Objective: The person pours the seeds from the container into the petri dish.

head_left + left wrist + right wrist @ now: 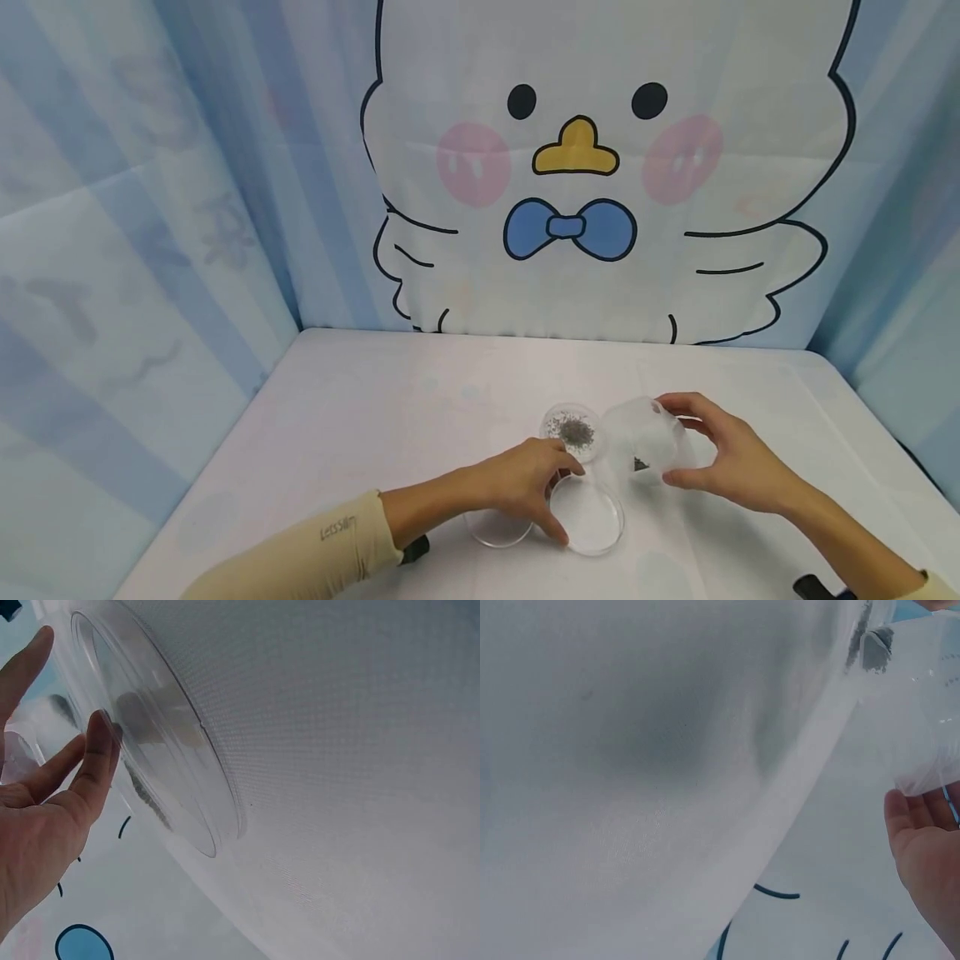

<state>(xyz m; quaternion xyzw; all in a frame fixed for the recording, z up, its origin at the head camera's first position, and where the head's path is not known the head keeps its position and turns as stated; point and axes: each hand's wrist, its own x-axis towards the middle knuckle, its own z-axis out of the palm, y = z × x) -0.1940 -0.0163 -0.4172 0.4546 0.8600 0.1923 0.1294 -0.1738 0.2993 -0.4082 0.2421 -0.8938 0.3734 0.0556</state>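
Observation:
My right hand [738, 458] holds a clear plastic cup [645, 429], tipped over to the left, its fingers and thumb spread across its right end. Dark grains lie in the cup's lower left corner; the right wrist view shows faint markings on the cup [922, 705]. Just left of the cup, a small round dish [551, 412] contains a pile of dark grains [573, 432]. My left hand [517, 483] grips the rim of a clear petri dish [588, 517], thumb at the near side and fingers at the far side. That dish stands on the table in front of the grain dish.
Another clear round dish [501, 533] lies partly hidden under my left forearm. A white cloth covers the table [360, 417]. Printed curtains [322, 167] close off the back and both sides. Black straps or devices [416, 548] show at the wrists.

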